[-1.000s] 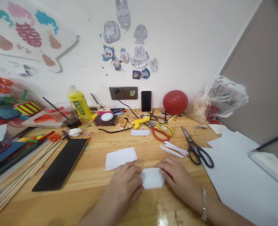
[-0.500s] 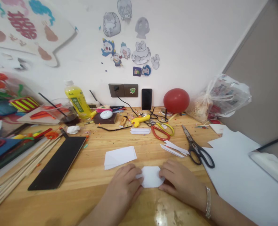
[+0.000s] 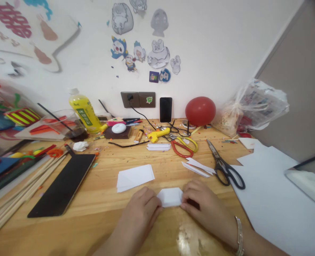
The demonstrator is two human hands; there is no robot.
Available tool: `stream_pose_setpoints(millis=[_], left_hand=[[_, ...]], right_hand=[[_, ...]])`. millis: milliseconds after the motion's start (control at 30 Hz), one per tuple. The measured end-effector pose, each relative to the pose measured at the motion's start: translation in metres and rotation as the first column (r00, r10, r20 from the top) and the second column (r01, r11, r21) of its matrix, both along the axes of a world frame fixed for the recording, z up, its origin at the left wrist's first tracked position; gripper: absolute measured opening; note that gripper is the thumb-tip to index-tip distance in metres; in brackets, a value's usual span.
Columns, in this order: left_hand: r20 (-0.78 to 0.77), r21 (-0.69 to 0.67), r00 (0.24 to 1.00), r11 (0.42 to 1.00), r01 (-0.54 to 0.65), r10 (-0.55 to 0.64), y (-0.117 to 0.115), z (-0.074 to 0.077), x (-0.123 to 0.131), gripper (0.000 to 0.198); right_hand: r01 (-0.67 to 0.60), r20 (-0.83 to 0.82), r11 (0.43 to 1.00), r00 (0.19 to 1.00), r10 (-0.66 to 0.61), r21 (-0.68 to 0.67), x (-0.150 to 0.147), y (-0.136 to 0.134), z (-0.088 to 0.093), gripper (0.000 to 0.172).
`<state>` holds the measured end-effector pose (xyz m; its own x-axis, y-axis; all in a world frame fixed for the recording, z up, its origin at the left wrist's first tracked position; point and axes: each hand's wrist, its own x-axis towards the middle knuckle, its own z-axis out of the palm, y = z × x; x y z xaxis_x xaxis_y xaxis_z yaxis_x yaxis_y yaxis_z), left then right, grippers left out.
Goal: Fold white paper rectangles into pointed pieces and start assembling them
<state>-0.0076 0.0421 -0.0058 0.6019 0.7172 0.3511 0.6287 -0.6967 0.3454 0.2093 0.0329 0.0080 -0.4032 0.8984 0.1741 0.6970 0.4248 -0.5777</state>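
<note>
On the bench (image 3: 101, 199), a black slab (image 3: 63, 186) lay at the lower left. White cards (image 3: 135, 177) lay just below the middle. At the bottom middle, the left hand (image 3: 144, 209) had its grip closed on one end of the folded paper (image 3: 170, 196). The right hand (image 3: 197, 202) pinched the other end. Black scissors (image 3: 221, 164) lay farther right.
</note>
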Motion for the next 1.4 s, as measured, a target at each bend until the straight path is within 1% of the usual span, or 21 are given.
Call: stream_pose_setpoints(millis=[100,267,333,533,633,733,933,1100,1167,1267,1333,1400], left_hand=[[-0.048,-0.006,0.997,0.998,-0.057,0.057,-0.001,0.0,0.002,0.013],[-0.122,0.009,0.981,0.989,-0.149,0.149,-0.001,-0.001,0.008,0.011],[-0.161,0.03,0.973,0.986,-0.163,0.166,-0.001,-0.002,0.01,0.012],[-0.307,0.157,0.925,0.97,-0.184,0.225,-0.003,-0.003,0.015,0.012],[-0.33,0.173,0.906,0.961,-0.217,0.264,-0.005,-0.001,0.018,0.013],[-0.302,0.131,0.908,0.956,-0.261,0.289,-0.005,0.004,0.019,0.015],[-0.301,-0.09,0.898,0.928,-0.362,0.321,-0.001,0.017,0.02,0.017],[-0.281,-0.191,0.897,0.896,-0.4,0.341,0.001,0.021,0.017,0.006],[-0.275,-0.22,0.898,0.887,-0.407,0.344,0.001,0.022,0.016,0.004],[-0.276,-0.231,0.898,0.883,-0.408,0.343,0.002,0.023,0.016,0.004],[-0.269,-0.227,0.899,0.885,-0.407,0.344,0.002,0.022,0.016,0.003],[-0.265,-0.222,0.901,0.887,-0.404,0.344,0.002,0.021,0.016,0.004]], right_hand=[[0.073,-0.021,0.997,0.997,-0.073,-0.018,-0.004,-0.001,-0.001,0.018],[0.142,0.007,0.99,0.99,-0.142,-0.027,-0.009,-0.002,0.0,0.016],[0.153,0.021,0.988,0.988,-0.152,-0.03,-0.011,-0.002,0.001,0.016],[0.174,0.057,0.984,0.983,-0.172,-0.029,-0.011,-0.003,0.001,0.015],[0.202,0.097,0.979,0.975,-0.199,-0.027,-0.012,-0.003,0.001,0.014],[0.205,0.116,0.979,0.973,-0.201,-0.02,-0.013,-0.002,0.002,0.014],[0.213,0.136,0.977,0.968,-0.209,-0.015,-0.014,0.0,0.002,0.015],[0.228,0.115,0.973,0.968,-0.223,-0.03,-0.01,0.002,0.001,0.01],[0.182,0.081,0.983,0.98,-0.181,-0.008,-0.008,0.002,-0.001,0.013],[0.028,0.08,0.992,0.996,-0.038,0.12,-0.009,0.001,-0.006,0.02],[-0.047,0.123,0.975,0.992,0.021,0.218,-0.011,-0.001,-0.01,0.019],[-0.093,0.172,0.956,0.984,0.045,0.279,-0.012,-0.001,-0.011,0.018]])
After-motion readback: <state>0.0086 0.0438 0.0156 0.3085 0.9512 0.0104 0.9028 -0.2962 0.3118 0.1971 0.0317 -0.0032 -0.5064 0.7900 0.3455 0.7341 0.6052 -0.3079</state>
